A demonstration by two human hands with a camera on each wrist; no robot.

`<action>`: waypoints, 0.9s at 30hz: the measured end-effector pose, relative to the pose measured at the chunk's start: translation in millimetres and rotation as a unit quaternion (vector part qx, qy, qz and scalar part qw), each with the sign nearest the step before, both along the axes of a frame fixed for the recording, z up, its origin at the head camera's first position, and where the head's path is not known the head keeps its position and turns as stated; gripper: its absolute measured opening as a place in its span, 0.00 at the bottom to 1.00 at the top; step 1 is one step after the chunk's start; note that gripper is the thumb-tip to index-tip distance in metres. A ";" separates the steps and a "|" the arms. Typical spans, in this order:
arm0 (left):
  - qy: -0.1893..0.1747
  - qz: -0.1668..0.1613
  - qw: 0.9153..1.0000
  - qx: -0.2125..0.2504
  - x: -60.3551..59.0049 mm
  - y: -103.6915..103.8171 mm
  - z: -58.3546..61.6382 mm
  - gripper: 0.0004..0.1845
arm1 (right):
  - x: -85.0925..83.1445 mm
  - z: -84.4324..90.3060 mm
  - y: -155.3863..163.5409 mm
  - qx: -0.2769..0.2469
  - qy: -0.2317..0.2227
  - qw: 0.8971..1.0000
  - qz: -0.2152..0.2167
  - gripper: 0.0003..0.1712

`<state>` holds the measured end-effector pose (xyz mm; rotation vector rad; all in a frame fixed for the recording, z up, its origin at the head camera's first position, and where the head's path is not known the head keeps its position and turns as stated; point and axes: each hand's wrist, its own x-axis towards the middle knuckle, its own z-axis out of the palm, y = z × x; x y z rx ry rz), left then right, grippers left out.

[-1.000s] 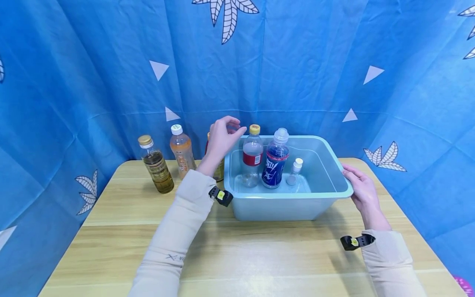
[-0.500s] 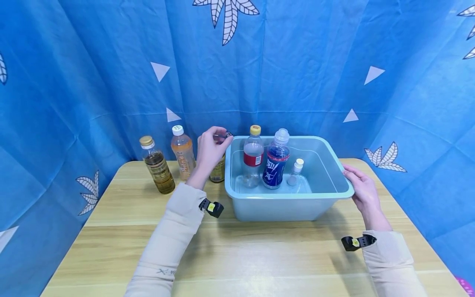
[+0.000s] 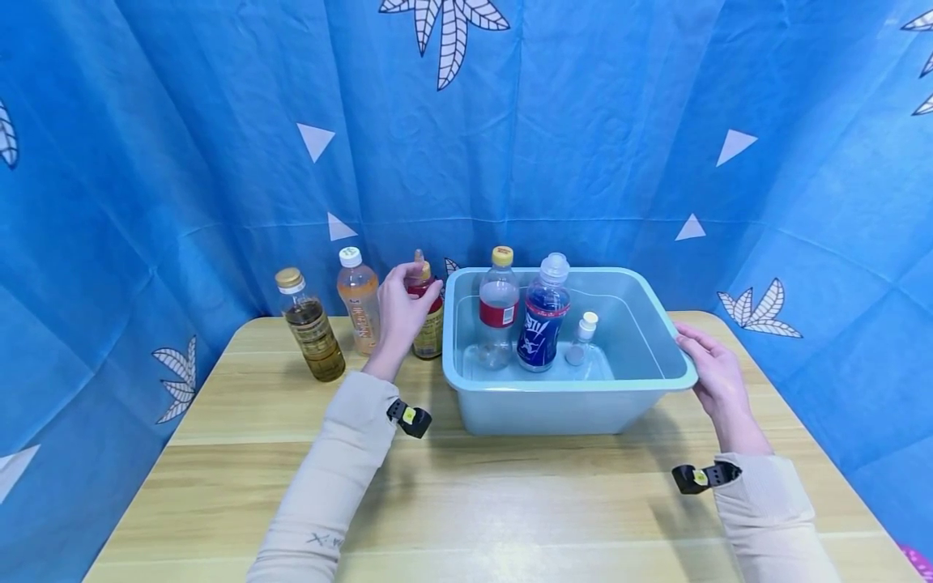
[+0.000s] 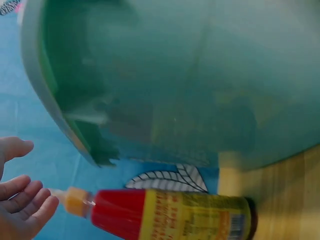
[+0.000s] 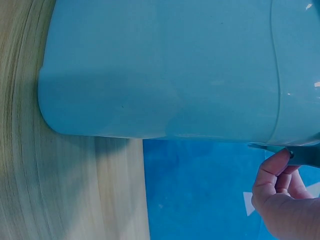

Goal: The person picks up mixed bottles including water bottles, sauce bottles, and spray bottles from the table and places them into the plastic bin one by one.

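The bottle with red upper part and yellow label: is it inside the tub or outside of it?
Outside. The bottle stands upright on the table, beside the tub, near the left hand.

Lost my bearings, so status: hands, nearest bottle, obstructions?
Left hand near top of red-and-yellow bottle, not gripping. Right hand holding bin by rim. Red-and-yellow bottle upright outside bin. Orange bottle close beside left hand, possible snag.

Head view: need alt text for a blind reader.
A person's left hand is beside a red-and-yellow bottle on a table; the right hand holds a pale-blue bin containing three bottles. Farther left stand an amber bottle and an orange bottle.
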<state>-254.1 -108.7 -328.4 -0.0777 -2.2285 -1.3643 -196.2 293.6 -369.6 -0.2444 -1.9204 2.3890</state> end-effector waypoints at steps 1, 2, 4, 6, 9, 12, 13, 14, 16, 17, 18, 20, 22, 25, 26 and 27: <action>0.000 0.002 1.000 0.006 -1.8 -1.1 -2.4 0.21 | 0.1 0.1 -0.1 0.001 0.000 1.000 0.000 0.09; 0.000 0.005 1.000 0.010 -3.4 -2.1 -4.6 0.21 | 0.2 0.3 -0.1 0.001 -0.001 1.000 0.000 0.09; -0.002 0.012 1.000 0.018 -5.9 -3.5 -8.3 0.21 | 0.3 0.6 -0.2 0.002 -0.001 1.000 0.000 0.08; -0.006 0.019 1.000 0.020 -8.3 -4.7 -11.2 0.22 | 0.5 0.9 -0.3 0.002 -0.001 1.000 0.001 0.08; -0.011 0.029 0.999 0.020 -12.0 -6.2 -14.3 0.23 | 0.8 1.4 -0.2 0.002 0.001 1.000 0.002 0.08; -0.016 0.039 0.999 0.016 -16.9 -8.0 -17.0 0.24 | 1.3 1.8 -0.6 0.000 0.001 1.000 0.004 0.08; -0.016 0.041 0.999 0.017 -18.8 -8.5 -17.9 0.24 | 1.4 2.0 -0.6 0.000 0.000 1.000 0.005 0.08; -0.019 0.044 0.999 0.016 -20.6 -9.0 -18.7 0.24 | 1.4 2.1 -0.7 -0.001 0.000 1.000 0.006 0.08; -0.025 0.051 0.998 0.012 -23.9 -9.8 -20.1 0.25 | 1.4 2.4 -0.9 -0.002 0.000 1.000 0.006 0.08; -0.029 0.054 0.998 0.012 -25.6 -10.3 -20.6 0.25 | 1.2 2.6 -1.1 -0.003 0.001 1.000 0.007 0.08; -0.032 0.056 0.998 0.012 -27.2 -10.8 -21.2 0.25 | 1.0 2.9 -1.1 -0.002 0.000 1.000 0.007 0.08; -0.038 0.062 0.997 0.010 -30.6 -11.3 -22.6 0.25 | 0.8 3.1 -1.1 -0.003 0.000 1.000 0.006 0.08; -0.046 0.067 0.997 0.007 -33.6 -11.9 -24.0 0.26 | 0.7 3.3 -1.1 -0.004 -0.001 1.000 0.006 0.08; -0.056 0.072 0.996 0.004 -37.2 -12.0 -25.3 0.26 | 0.9 3.2 -1.2 -0.005 -0.004 1.000 0.004 0.08; -0.060 0.072 0.996 0.005 -37.8 -11.9 -25.4 0.26 | 0.9 3.0 -1.2 -0.005 -0.004 1.000 0.003 0.08; -0.065 0.072 0.995 0.005 -38.7 -11.8 -25.9 0.27 | 0.8 2.9 -1.3 -0.005 -0.004 1.000 0.003 0.08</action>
